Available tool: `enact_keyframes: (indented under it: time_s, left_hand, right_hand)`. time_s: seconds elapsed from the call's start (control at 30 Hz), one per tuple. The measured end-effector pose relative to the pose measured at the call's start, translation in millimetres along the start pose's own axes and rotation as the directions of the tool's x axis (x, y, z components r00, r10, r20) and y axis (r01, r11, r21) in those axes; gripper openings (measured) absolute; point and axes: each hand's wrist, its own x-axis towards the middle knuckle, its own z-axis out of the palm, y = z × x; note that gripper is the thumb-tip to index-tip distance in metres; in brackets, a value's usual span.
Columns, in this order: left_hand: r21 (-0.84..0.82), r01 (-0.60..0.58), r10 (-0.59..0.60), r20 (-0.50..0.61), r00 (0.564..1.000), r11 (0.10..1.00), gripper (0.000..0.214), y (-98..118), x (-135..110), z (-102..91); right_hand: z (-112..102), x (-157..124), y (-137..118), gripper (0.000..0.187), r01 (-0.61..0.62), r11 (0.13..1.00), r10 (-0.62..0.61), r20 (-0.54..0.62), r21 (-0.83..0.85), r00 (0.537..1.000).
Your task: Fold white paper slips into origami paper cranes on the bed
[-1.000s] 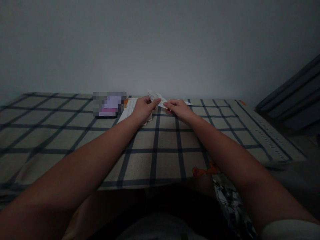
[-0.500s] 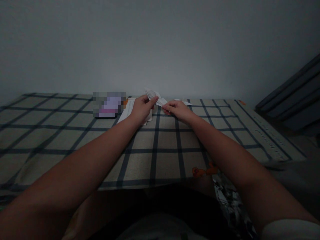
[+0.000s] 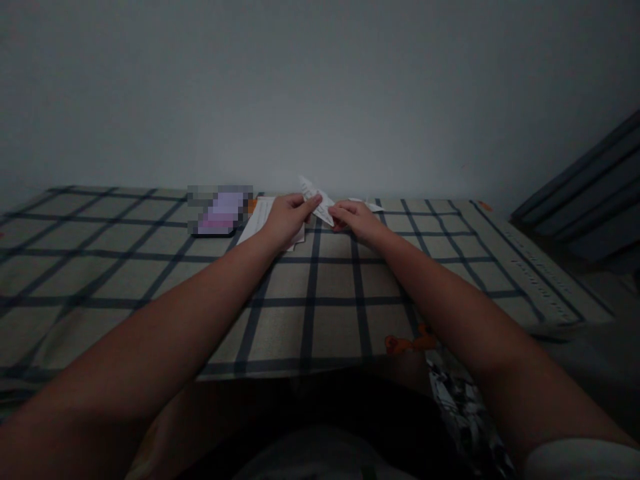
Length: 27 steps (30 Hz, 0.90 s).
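Both hands pinch a small strip of white printed paper at the far edge of the checked cloth.

The strip is held just above the cloth, close to the wall, with wide bare cloth in front and to both sides. The left hand and right hand each have thumb and fingers closed on it. A white sheet lies under the left hand, a blurred purple object beside it.

Small printed paper slip now tilted steeper, its far tip raised toward upper left, looks flatter than the crumpled look before. Left hand and right hand closer together at frame centre, fingertips nearly meeting on it.
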Motion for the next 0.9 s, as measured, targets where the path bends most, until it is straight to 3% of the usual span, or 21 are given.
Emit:
enact_keyframes:
  time_s: [0.17, 0.57, 0.77, 0.9]
  left_hand:
    - [0.070, 0.039, -0.043, 0.053, 0.998, 0.997, 0.049, 3, -5, 2.5]
    - [0.160, -0.060, 0.042, 0.115, 0.992, 0.985, 0.058, 5, -6, 2.0]
    - [0.014, 0.082, -0.083, 0.146, 0.986, 0.997, 0.057, 0, -9, 8.1]
    - [0.052, 0.059, -0.066, 0.162, 0.985, 0.997, 0.053, 1, -9, 7.2]
  right_hand:
    - [0, 2, -1, 0.029, 0.039, 0.998, -0.038, 0.024, -0.046, 0.999]
    - [-1, 3, 5, 0.027, 0.033, 0.999, -0.032, 0.037, -0.006, 0.999]
    - [-3, 5, 7, 0.026, 0.069, 0.995, -0.068, 0.010, -0.069, 0.998]
    - [-4, 5, 10, 0.027, 0.065, 0.995, -0.064, 0.013, -0.073, 0.998]
